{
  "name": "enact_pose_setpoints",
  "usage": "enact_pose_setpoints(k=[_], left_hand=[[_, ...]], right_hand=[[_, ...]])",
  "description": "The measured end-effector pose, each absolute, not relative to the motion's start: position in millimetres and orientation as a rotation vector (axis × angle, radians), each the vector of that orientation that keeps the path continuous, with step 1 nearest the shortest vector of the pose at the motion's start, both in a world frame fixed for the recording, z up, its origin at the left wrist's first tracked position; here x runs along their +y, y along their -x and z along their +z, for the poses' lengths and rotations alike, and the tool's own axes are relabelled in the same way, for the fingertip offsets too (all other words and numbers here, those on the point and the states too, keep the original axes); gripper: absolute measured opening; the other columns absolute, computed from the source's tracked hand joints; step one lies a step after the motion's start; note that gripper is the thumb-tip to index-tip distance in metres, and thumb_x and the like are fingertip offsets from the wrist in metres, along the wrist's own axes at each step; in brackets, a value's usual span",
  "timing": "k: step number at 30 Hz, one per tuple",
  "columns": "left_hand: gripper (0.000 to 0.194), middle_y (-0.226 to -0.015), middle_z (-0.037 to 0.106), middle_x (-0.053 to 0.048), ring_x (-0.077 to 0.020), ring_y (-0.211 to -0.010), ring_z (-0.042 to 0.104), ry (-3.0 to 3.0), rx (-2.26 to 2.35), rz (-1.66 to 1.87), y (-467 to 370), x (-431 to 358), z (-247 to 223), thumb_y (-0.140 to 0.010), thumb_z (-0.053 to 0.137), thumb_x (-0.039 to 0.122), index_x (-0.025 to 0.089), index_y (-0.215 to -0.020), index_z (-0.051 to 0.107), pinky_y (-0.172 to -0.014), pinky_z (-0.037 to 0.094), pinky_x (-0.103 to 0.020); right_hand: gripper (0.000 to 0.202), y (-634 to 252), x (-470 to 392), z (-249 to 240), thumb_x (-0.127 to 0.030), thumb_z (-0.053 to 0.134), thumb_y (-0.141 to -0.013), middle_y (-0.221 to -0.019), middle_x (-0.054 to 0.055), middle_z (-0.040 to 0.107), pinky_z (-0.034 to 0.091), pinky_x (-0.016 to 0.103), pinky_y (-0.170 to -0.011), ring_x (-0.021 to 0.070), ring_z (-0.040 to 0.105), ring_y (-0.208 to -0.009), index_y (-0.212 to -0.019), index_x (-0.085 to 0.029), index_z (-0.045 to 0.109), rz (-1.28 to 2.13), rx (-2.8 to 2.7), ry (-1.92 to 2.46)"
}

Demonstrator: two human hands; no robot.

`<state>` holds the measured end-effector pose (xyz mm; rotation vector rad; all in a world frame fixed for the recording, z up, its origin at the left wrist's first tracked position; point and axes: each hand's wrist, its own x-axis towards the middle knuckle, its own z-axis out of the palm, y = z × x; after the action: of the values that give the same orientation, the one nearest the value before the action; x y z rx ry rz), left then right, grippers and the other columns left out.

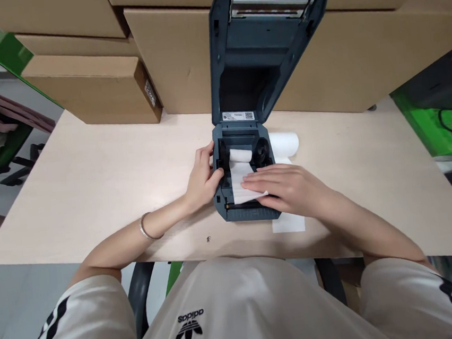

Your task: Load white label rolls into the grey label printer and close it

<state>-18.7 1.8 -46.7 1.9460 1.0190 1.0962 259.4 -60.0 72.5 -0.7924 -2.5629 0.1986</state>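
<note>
A dark grey label printer (250, 213) stands on the table with its lid (249, 44) raised. Inside it sits a small white paper roll (240, 155) between black holders, and its loose strip (240, 181) runs toward the printer's front. My left hand (203, 179) grips the printer's left side, thumb over the rim and fingers along the outer wall. Over the strip's right side lies my right hand (287, 187), fingers on top and the thumb near the strip's front corner, closed on the paper. The fingers hide part of the strip.
Another white paper roll (285, 144) lies right of the printer, with white paper (291, 223) showing past its front right corner. Cardboard boxes (176, 62) line the back of the table (137, 162). A smaller carton (90, 92) stands at back left. Green crates flank both sides.
</note>
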Motion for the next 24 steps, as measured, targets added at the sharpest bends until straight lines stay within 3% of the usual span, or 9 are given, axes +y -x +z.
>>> enact_pose_setpoints(k=[4, 10, 15, 20, 24], left_hand=[[0.076, -0.156, 0.056, -0.016, -0.0348, -0.145, 0.058, -1.922, 1.042, 1.073, 18.5, 1.9, -44.3, -0.102, 0.063, 0.041, 0.025, -0.173, 0.04, -0.116, 0.058, -0.053], [0.078, -0.157, 0.055, -0.015, -0.0357, -0.148, 0.056, -1.879, 1.04, 1.056, 18.2, 0.9, -41.9, -0.103, 0.064, 0.044, 0.027, -0.175, 0.038, -0.116, 0.059, -0.053], [0.083, -0.159, 0.052, -0.015, -0.037, -0.153, 0.053, -1.831, 1.041, 1.009, 18.5, 1.5, -40.5, -0.107, 0.068, 0.056, 0.029, -0.177, 0.033, -0.117, 0.058, -0.053], [0.084, -0.162, 0.051, -0.016, -0.0371, -0.154, 0.052, -1.845, 1.019, 1.02, 20.8, 2.2, -44.6, -0.109, 0.067, 0.066, 0.033, -0.178, 0.032, -0.118, 0.059, -0.056], [0.077, -0.17, 0.046, -0.014, -0.0363, -0.16, 0.049, -1.845, 0.973, 1.086, 19.1, -0.7, -56.7, -0.113, 0.058, 0.065, 0.042, -0.18, 0.029, -0.122, 0.059, -0.059]], right_hand=[[0.034, -256.6, -73.0, 68.4, -0.01, 0.063, -0.108, -0.13, 0.01, 0.088, 0.073, 0.042, -0.109, 0.0267, 0.088, -0.116, -0.129, -0.018, 0.089, 0.024, -2.621, 0.707], [0.033, -256.0, -79.8, 66.3, -0.009, 0.069, -0.102, -0.137, 0.011, 0.086, 0.072, 0.046, -0.115, 0.0286, 0.086, -0.125, -0.126, -0.022, 0.088, -0.008, -2.692, 0.737], [0.032, -254.8, -79.6, 60.9, -0.011, 0.068, -0.102, -0.135, 0.011, 0.087, 0.073, 0.047, -0.113, 0.0285, 0.086, -0.126, -0.124, -0.023, 0.088, -0.099, -2.677, 0.716], [0.028, -252.3, -88.1, 61.6, -0.018, 0.064, -0.106, -0.128, 0.013, 0.089, 0.074, 0.047, -0.109, 0.0291, 0.088, -0.117, -0.121, -0.018, 0.087, -0.15, -2.599, 0.656], [0.019, -254.8, -96.2, 67.7, -0.034, 0.071, -0.106, -0.112, 0.007, 0.091, 0.075, 0.046, -0.1, 0.0281, 0.089, -0.108, -0.109, -0.022, 0.086, 0.147, -2.542, 0.52]])
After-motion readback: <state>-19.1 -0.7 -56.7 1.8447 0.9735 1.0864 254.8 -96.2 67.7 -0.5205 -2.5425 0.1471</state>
